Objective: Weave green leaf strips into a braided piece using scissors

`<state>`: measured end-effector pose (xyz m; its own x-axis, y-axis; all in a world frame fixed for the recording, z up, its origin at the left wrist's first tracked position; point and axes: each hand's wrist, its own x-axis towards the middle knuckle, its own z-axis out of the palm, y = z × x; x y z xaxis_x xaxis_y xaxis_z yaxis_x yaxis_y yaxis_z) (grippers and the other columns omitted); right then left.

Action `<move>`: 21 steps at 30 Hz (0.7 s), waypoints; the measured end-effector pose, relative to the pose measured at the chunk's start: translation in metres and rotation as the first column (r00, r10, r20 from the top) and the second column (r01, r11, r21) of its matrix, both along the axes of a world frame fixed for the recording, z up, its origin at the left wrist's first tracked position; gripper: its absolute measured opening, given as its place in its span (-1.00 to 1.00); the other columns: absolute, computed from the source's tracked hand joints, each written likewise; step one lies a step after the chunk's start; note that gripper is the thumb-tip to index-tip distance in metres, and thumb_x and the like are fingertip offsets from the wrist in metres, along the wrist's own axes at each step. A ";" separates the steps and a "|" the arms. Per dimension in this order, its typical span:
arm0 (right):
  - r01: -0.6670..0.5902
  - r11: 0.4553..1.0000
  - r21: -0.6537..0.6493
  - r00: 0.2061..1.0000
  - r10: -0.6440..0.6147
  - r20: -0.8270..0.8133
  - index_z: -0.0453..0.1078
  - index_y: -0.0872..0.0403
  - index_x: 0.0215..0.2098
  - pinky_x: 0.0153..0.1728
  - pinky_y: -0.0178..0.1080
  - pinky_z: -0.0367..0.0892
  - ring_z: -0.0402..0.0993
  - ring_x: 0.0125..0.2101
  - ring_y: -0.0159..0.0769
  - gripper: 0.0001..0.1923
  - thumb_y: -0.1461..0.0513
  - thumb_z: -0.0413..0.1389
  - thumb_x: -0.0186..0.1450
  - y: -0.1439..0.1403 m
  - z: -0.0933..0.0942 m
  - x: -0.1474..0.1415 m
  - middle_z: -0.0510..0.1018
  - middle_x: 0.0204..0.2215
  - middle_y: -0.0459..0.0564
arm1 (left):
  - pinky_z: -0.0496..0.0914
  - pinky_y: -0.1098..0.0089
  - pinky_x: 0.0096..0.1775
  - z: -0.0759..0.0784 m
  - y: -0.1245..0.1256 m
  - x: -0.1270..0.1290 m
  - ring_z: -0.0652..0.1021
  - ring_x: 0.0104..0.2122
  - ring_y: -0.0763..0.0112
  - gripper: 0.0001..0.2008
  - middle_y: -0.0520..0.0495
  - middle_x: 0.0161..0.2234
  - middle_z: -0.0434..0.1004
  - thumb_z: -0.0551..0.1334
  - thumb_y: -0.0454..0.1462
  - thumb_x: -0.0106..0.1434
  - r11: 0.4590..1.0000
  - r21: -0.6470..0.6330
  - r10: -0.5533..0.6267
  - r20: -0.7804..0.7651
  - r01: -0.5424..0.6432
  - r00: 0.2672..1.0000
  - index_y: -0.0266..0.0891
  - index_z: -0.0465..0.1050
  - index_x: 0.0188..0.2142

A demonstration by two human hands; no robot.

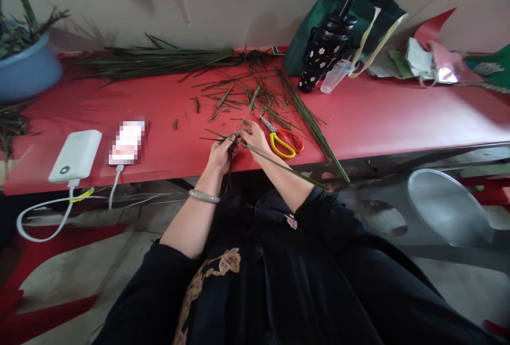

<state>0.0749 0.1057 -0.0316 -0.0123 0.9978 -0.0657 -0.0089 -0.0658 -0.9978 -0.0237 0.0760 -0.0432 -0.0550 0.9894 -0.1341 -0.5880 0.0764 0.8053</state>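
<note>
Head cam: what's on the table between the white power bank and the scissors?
In the head view, between the power bank and the scissors lie a phone, bare red tabletop, then both hands, left hand and right hand, gripping green leaf strips.

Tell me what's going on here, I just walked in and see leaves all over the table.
A seated person works thin green leaf strips together at the near edge of the red table, left hand and right hand both pinching them. Scissors lie just right of the hands among loose strips. A leaf bundle lies along the back; a power bank sits at left.
</note>
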 end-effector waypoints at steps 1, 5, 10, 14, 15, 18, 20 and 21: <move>-0.020 0.999 0.038 0.998 0.018 0.058 0.24 0.11 -0.08 -0.50 -0.44 0.26 0.31 -0.58 -0.54 -0.62 0.31 0.01 0.11 0.003 -0.001 0.000 0.44 -0.53 -0.19 | 0.07 0.56 -0.69 0.000 0.000 0.001 0.28 -0.72 0.65 -0.77 0.07 -0.66 0.31 0.36 -0.24 -0.11 1.000 -0.004 0.011 -0.001 -0.011 1.000 -0.34 0.42 -0.49; -0.163 0.970 0.181 0.944 0.100 0.316 0.40 0.15 -0.26 -0.25 -0.37 0.29 0.42 -0.33 -0.43 -0.74 0.33 -0.05 0.11 0.008 0.002 0.005 0.52 -0.38 -0.08 | 0.06 0.57 -0.70 0.001 0.001 0.002 0.28 -0.73 0.66 -0.72 0.11 -0.66 0.31 0.39 -0.24 -0.15 0.999 0.007 0.047 0.012 -0.047 0.999 -0.30 0.37 -0.46; -0.333 0.924 0.190 0.772 0.151 0.617 0.45 0.14 -0.34 -0.28 -0.37 0.26 0.41 -0.35 -0.40 -0.73 0.33 -0.07 0.13 0.004 0.018 0.013 0.53 -0.43 -0.10 | 0.09 0.57 -0.68 0.001 0.000 0.002 0.31 -0.72 0.64 -0.66 0.14 -0.64 0.33 0.39 -0.25 -0.13 0.995 0.006 0.095 0.022 -0.095 0.995 -0.23 0.32 -0.36; -0.382 0.913 0.141 0.695 0.184 0.695 0.45 0.13 -0.31 -0.32 -0.37 0.24 0.40 -0.40 -0.42 -0.72 0.33 -0.08 0.15 0.000 0.025 0.015 0.52 -0.43 -0.09 | 0.08 0.57 -0.68 0.000 0.001 0.002 0.30 -0.72 0.66 -0.74 0.10 -0.64 0.34 0.35 -0.24 -0.08 0.994 0.012 0.112 -0.010 -0.112 0.994 -0.26 0.33 -0.43; -0.373 0.917 0.140 0.703 0.180 0.688 0.44 0.12 -0.29 -0.32 -0.37 0.24 0.40 -0.39 -0.42 -0.73 0.32 -0.08 0.16 -0.001 0.025 0.015 0.53 -0.41 -0.09 | 0.08 0.57 -0.68 -0.001 0.001 0.002 0.30 -0.72 0.67 -0.75 0.10 -0.64 0.34 0.35 -0.24 -0.08 0.993 0.011 0.120 -0.011 -0.119 0.993 -0.27 0.32 -0.45; -0.284 0.947 0.152 0.740 0.115 0.663 0.41 0.11 -0.24 -0.31 -0.37 0.25 0.40 -0.36 -0.41 -0.76 0.28 -0.04 0.18 -0.008 0.018 0.013 0.52 -0.36 -0.07 | 0.07 0.58 -0.68 -0.002 0.002 0.001 0.30 -0.72 0.67 -0.73 0.13 -0.66 0.31 0.36 -0.24 -0.11 0.987 0.000 0.162 0.008 -0.162 0.987 -0.26 0.29 -0.48; -0.238 0.957 0.168 0.726 0.060 0.685 0.41 0.11 -0.28 -0.31 -0.35 0.26 0.40 -0.36 -0.38 -0.79 0.21 -0.01 0.19 -0.018 0.013 0.011 0.52 -0.38 -0.06 | 0.09 0.58 -0.67 -0.004 0.003 0.000 0.30 -0.71 0.67 -0.72 0.14 -0.66 0.30 0.36 -0.24 -0.13 0.979 0.002 0.203 0.030 -0.203 0.979 -0.25 0.28 -0.48; -0.242 0.953 0.183 0.713 0.047 0.699 0.42 0.10 -0.31 -0.31 -0.34 0.26 0.41 -0.37 -0.37 -0.78 0.18 -0.01 0.20 -0.024 0.011 0.011 0.52 -0.40 -0.05 | 0.11 0.58 -0.65 -0.005 0.004 0.000 0.30 -0.70 0.68 -0.71 0.15 -0.65 0.30 0.37 -0.24 -0.13 0.975 0.006 0.222 0.039 -0.222 0.974 -0.25 0.27 -0.48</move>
<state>0.0856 0.0822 -0.0208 -0.2071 0.9699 0.1284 0.6658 0.2359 -0.7079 -0.0239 0.0801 -0.0485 -0.2685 0.9544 -0.1302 -0.6194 -0.0675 0.7822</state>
